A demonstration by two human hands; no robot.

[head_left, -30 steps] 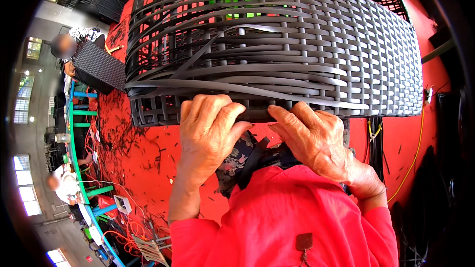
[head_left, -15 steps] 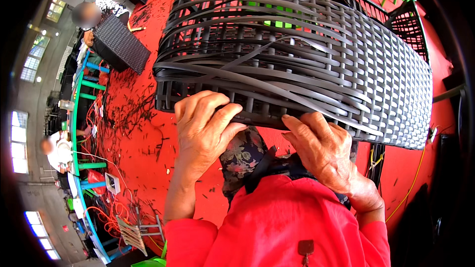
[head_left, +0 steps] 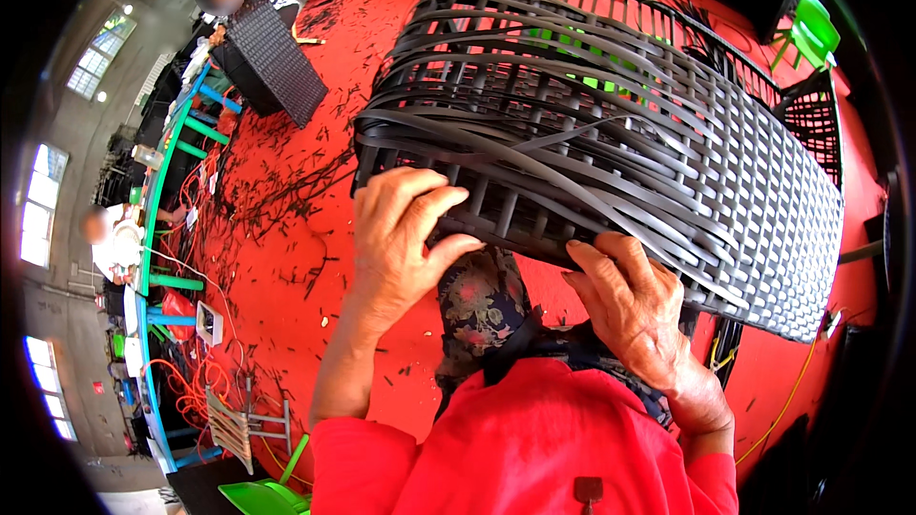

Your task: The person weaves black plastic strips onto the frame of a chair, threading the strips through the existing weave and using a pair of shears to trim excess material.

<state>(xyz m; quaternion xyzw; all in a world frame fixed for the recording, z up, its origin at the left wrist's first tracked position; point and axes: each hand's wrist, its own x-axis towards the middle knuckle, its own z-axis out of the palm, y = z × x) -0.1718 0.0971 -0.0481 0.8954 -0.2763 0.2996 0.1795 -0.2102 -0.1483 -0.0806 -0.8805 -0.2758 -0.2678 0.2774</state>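
While the woven frame (head_left: 611,133) lies tilted over the red floor (head_left: 286,229), both hands grip its near edge: left hand (head_left: 401,234) with fingers curled around the loose strips (head_left: 496,148), right hand (head_left: 630,310) pressing down, steadying the weave.
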